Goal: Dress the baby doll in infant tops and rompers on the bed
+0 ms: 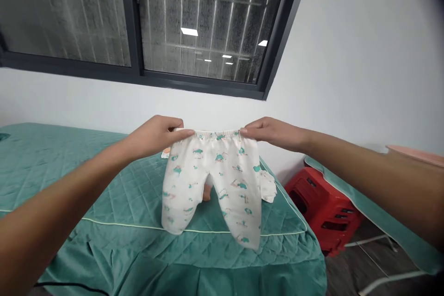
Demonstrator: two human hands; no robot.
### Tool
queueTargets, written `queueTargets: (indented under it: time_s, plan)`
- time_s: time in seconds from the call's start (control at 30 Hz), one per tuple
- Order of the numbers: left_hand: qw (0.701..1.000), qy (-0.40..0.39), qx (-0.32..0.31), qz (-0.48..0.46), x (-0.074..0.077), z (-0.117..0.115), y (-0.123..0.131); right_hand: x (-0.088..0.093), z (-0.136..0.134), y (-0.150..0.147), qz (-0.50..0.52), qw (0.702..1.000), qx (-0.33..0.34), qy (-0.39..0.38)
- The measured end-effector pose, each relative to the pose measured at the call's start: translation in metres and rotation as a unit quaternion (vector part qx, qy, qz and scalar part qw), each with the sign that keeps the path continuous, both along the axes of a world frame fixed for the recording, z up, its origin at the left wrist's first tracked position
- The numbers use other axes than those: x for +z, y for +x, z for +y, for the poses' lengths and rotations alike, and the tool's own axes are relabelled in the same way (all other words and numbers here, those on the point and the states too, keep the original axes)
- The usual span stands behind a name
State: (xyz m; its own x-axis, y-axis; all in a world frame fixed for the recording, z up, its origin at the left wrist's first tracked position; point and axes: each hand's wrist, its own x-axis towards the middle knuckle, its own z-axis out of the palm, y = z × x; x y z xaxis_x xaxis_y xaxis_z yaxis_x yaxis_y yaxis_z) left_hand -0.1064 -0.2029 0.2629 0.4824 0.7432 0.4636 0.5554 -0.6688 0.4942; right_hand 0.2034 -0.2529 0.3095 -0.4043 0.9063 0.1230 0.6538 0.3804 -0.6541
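Observation:
A small pair of white baby pants (239, 185) with a green and pinkish print hangs upright in front of me, legs downward. My left hand (157, 136) pinches one end of the elastic waistband between thumb and fingers. At the other end of the waistband, my right hand (268, 134) grips it the same way, so the band is held out between both hands. Behind the pants lies a folded white patterned cloth (267, 186), partly hidden. Something brownish (206, 192) shows between the legs; I cannot tell what it is.
Below is a bed with a green quilted cover (121, 199). To its right stand red plastic stools (322, 208), beside a green-covered surface (391, 222) on metal legs. A dark-framed window (208, 23) is in the white wall behind. A black cord (71, 285) runs at lower left.

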Motion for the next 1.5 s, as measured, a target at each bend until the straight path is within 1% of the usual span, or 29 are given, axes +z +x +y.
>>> queueTargets:
  time_s: [0.03, 0.1, 0.17, 0.23, 0.33, 0.37, 0.4, 0.47, 0.53, 0.6, 0.67, 0.73, 0.77, 0.83, 0.87, 0.9, 0.97, 1.03, 1.1, 1.13, 1.2, 1.27, 1.3, 1.33, 1.37, 1.4, 1.47, 1.5]
  plan:
    - [0.999, 0.028, 0.027, -0.022, 0.0, 0.001, 0.002, -0.002, 0.001, -0.006, 0.031, 1.0, 0.003, -0.004]
    - [0.992, 0.064, 0.06, -0.088, 0.0, 0.002, 0.01, -0.009, 0.002, -0.023, 0.099, 0.994, 0.026, -0.031]
    - [0.979, 0.069, 0.067, -0.18, -0.002, 0.003, 0.021, -0.018, 0.003, -0.046, 0.159, 0.986, 0.046, -0.019]
    - [0.963, 0.038, 0.028, -0.266, -0.006, 0.004, 0.034, -0.029, 0.006, -0.07, 0.192, 0.98, 0.051, 0.004]
    - [0.935, -0.03, -0.071, -0.346, -0.02, 0.005, 0.048, -0.047, 0.018, -0.099, 0.221, 0.973, -0.006, 0.062]
    - [0.925, -0.042, -0.087, -0.367, -0.027, 0.006, 0.051, -0.053, 0.025, -0.105, 0.23, 0.97, -0.027, 0.073]
    - [0.917, -0.045, -0.091, -0.385, -0.036, 0.008, 0.052, -0.058, 0.032, -0.11, 0.239, 0.967, -0.044, 0.078]
    - [0.909, -0.041, -0.065, -0.409, -0.059, 0.013, 0.053, -0.069, 0.049, -0.116, 0.273, 0.958, -0.056, 0.067]
    - [0.922, -0.054, -0.013, -0.384, -0.089, 0.019, 0.051, -0.079, 0.065, -0.121, 0.332, 0.941, -0.052, 0.046]
    - [0.944, -0.092, 0.041, -0.313, -0.122, 0.024, 0.049, -0.09, 0.08, -0.124, 0.397, 0.917, -0.04, 0.024]
    - [0.956, -0.119, 0.072, -0.259, -0.152, 0.028, 0.046, -0.103, 0.095, -0.125, 0.438, 0.898, -0.039, 0.008]
    - [0.957, -0.098, 0.1, -0.254, -0.174, 0.027, 0.042, -0.12, 0.114, -0.121, 0.454, 0.887, -0.075, 0.019]
    - [0.954, -0.071, 0.118, -0.266, -0.18, 0.026, 0.039, -0.13, 0.125, -0.117, 0.455, 0.884, -0.105, 0.036]
    - [0.942, -0.014, 0.152, -0.3, -0.183, 0.023, 0.034, -0.154, 0.148, -0.106, 0.438, 0.879, -0.175, 0.073]
    - [0.936, -0.005, 0.161, -0.313, -0.181, 0.022, 0.031, -0.166, 0.159, -0.099, 0.421, 0.879, -0.206, 0.085]
    - [0.932, -0.012, 0.169, -0.321, -0.177, 0.023, 0.029, -0.177, 0.171, -0.092, 0.398, 0.882, -0.235, 0.089]
    - [0.929, -0.064, 0.195, -0.307, -0.17, 0.03, 0.025, -0.196, 0.195, -0.078, 0.338, 0.895, -0.275, 0.09]
    - [0.93, -0.14, 0.221, -0.259, -0.168, 0.045, 0.022, -0.211, 0.218, -0.066, 0.261, 0.913, -0.287, 0.122]
    - [0.93, -0.215, 0.225, -0.196, -0.175, 0.066, 0.022, -0.221, 0.242, -0.054, 0.178, 0.928, -0.285, 0.16]
    - [0.933, -0.241, 0.213, -0.162, -0.181, 0.076, 0.024, -0.226, 0.255, -0.048, 0.137, 0.933, -0.286, 0.169]
    - [0.945, -0.253, 0.173, -0.114, -0.195, 0.095, 0.032, -0.236, 0.278, -0.035, 0.063, 0.939, -0.296, 0.162]
    - [0.949, -0.263, 0.131, -0.118, -0.207, 0.109, 0.045, -0.243, 0.302, -0.021, 0.001, 0.939, -0.314, 0.139]
    - [0.939, -0.288, 0.114, -0.147, -0.211, 0.115, 0.054, -0.246, 0.313, -0.014, -0.024, 0.937, -0.327, 0.121]
    - [0.919, -0.33, 0.108, -0.188, -0.214, 0.121, 0.063, -0.248, 0.324, -0.007, -0.044, 0.935, -0.341, 0.092]
    - [0.888, -0.382, 0.109, -0.233, -0.217, 0.126, 0.072, -0.249, 0.334, 0.001, -0.059, 0.933, -0.351, 0.054]
    - [0.849, -0.436, 0.114, -0.275, -0.218, 0.132, 0.081, -0.248, 0.344, 0.007, -0.067, 0.933, -0.354, 0.007]
    - [0.775, -0.521, 0.115, -0.339, -0.221, 0.144, 0.096, -0.247, 0.363, 0.019, -0.068, 0.936, -0.337, -0.077]
    - [0.747, -0.548, 0.111, -0.36, -0.222, 0.15, 0.102, -0.246, 0.37, 0.024, -0.064, 0.939, -0.322, -0.104]
